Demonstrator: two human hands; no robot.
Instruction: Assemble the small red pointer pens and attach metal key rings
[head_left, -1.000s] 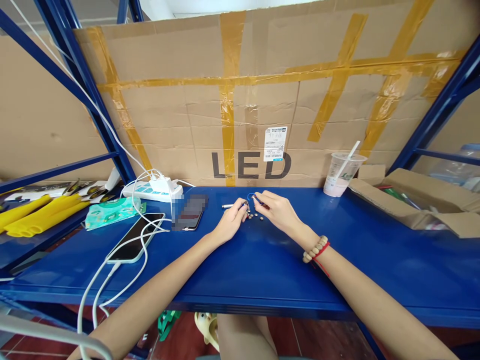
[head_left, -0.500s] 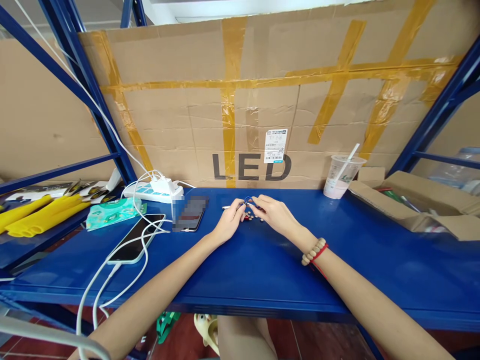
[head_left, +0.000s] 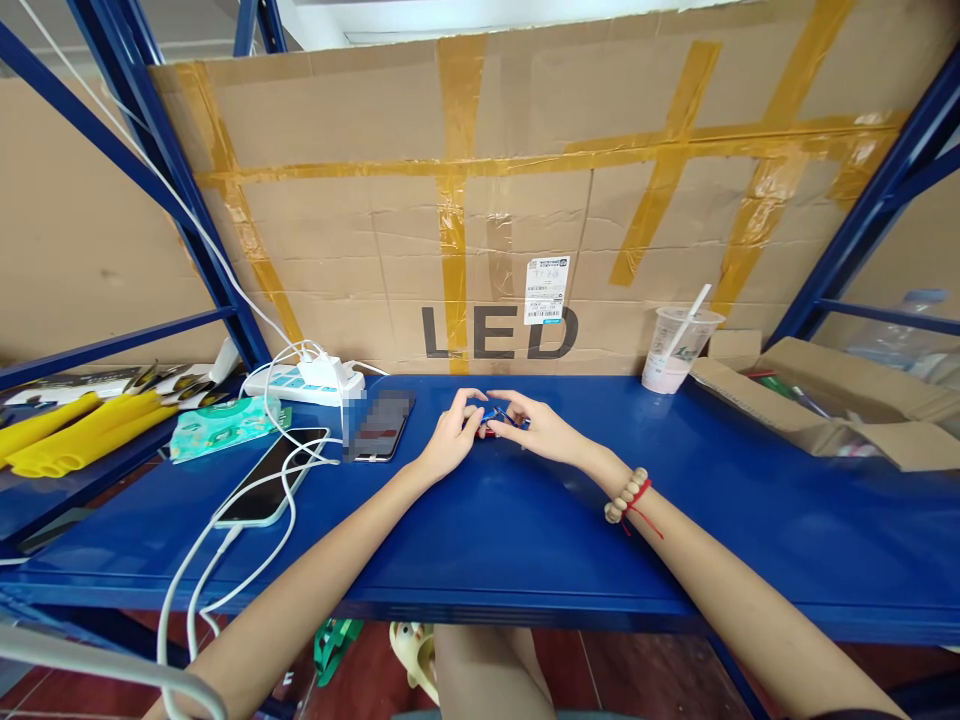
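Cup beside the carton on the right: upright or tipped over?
Upright: the plastic cup stands on its base on the blue shelf, rim up, a white straw sticking out.

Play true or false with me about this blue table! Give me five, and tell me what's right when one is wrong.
1. The small blue item is between the left grip and the right grip. True.
2. The beaded bracelet is on the left wrist. False: the beaded bracelet is on the right wrist.
3. A straw stands in the plastic cup. True.
4. The big black letters spell TOY. False: the big black letters spell LED.
5. The open box is left of the cup. False: the open box is right of it.
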